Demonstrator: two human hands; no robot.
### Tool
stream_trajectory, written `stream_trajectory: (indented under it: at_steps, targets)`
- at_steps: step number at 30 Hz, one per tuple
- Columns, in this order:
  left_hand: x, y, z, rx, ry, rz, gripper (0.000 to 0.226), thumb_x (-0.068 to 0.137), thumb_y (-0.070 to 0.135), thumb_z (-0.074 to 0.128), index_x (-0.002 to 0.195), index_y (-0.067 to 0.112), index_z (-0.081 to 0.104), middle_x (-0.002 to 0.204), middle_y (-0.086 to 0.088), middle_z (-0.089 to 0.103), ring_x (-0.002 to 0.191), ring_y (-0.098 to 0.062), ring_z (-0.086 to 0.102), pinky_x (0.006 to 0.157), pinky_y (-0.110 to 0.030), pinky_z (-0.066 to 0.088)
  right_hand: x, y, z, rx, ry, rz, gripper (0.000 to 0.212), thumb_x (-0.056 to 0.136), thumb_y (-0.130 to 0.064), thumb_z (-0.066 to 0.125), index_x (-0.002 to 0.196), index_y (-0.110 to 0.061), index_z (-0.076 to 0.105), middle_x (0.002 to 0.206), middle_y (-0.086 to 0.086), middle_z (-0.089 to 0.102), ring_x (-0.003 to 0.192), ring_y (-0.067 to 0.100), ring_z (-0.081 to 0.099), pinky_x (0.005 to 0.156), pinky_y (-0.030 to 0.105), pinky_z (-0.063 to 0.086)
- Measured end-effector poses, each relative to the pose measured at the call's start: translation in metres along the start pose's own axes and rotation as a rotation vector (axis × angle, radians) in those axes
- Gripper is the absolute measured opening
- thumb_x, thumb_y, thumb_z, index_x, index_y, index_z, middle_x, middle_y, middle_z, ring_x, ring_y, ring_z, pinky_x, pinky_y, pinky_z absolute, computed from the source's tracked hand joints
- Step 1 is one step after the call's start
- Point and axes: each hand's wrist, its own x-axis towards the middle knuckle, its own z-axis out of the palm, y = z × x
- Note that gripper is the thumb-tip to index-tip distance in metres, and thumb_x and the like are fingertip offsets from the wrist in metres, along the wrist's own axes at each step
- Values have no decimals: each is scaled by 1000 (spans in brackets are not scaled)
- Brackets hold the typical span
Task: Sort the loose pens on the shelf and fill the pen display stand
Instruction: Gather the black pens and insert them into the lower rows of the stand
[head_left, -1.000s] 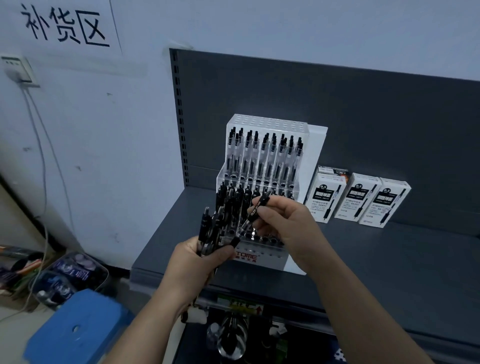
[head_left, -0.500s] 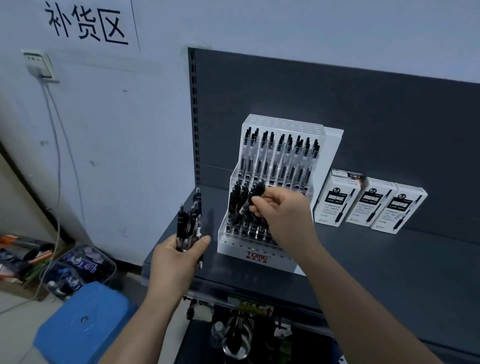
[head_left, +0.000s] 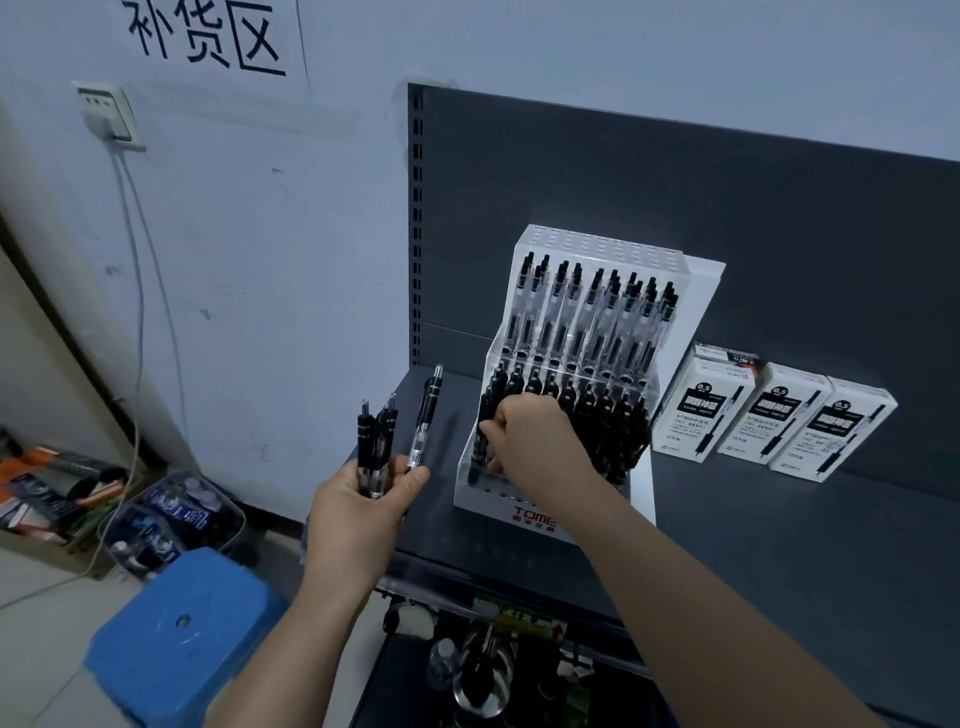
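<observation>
Head view: I see the left hand (head_left: 358, 512) gripping a fan of slim black-and-clear click pens (head_left: 376, 447), held upright at 9 o'clock of the stand. The right hand (head_left: 535, 436) curls over the lower tier's left column, pinching one black pen (head_left: 478, 447) standing there. The pen display stand (head_left: 519, 501), white perforated plastic with clear acrylic tiers, sits on the matte dark-grey metal shelf (head_left: 779, 545), with both tiers holding pens. Three white cardboard pen boxes (head_left: 774, 410) lean on the back panel (head_left: 727, 208) at 3 o'clock. A glossy blue square stool (head_left: 176, 639) sits at 7 o'clock.
</observation>
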Motion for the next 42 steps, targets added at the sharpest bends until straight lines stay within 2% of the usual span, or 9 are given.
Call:
stream_trajectory:
  at_steps: [6,10,14,19,22,26,32,36,42]
  targets:
    - [-1,2,1,-39,-30,-39,10,78,17,77,85,15,70,52,5,54,43,-8,42,43,-20,37,-5,3,-6,91,-53,85,34,97,-26,55,78,0,67,68,11,69,62,21,69,67,37,60]
    - [-7,7,3,-82,-165,-91,9,83,17,73,89,12,69,57,0,56,44,-9,39,40,-20,34,-27,-4,-24,533,-7,158,17,95,-27,59,93,-16,71,70,-1,68,53,6,61,55,20,54]
    - [-14,11,9,-17,-346,-67,14,90,20,63,97,9,67,55,8,65,41,-6,41,39,-19,33,-36,-5,-32,887,-105,188,15,95,-17,59,107,-16,68,65,-4,59,52,5,52,54,19,47]
    - [-16,14,13,24,-323,-77,24,91,27,62,89,4,65,47,8,55,38,-8,37,38,-20,31,-39,2,-42,1038,-66,220,5,89,-5,64,90,-6,69,69,4,71,61,11,67,61,22,54]
    - [-13,12,10,83,-221,-64,33,92,40,56,86,8,63,51,0,48,41,-12,41,41,-25,34,-39,14,-50,985,158,210,4,86,-6,67,90,-5,67,76,10,73,72,21,73,71,30,60]
    - [-9,7,10,79,-154,-81,31,100,30,43,89,4,55,55,-4,51,44,-15,46,47,-29,39,-39,20,-48,870,318,166,7,86,-4,68,87,-11,65,74,7,72,71,16,73,70,30,61]
    - [-6,2,10,15,-202,-76,21,100,22,47,92,11,63,66,-3,60,64,-18,56,61,-29,46,-31,17,-26,556,243,136,5,89,-15,67,90,-10,68,74,-3,71,69,4,70,72,30,60]
    - [-9,6,7,-10,-201,-22,15,97,20,53,94,17,67,76,0,73,72,-17,67,68,-28,53,-22,12,-18,332,137,109,17,93,-21,63,86,-6,67,72,2,70,70,12,70,74,35,59]
    - [-16,11,6,-13,-262,-37,18,97,24,52,97,11,63,73,5,73,57,-11,63,53,-20,52,-16,8,-16,205,12,137,31,96,-28,57,82,-2,69,70,11,71,67,22,70,72,38,59]
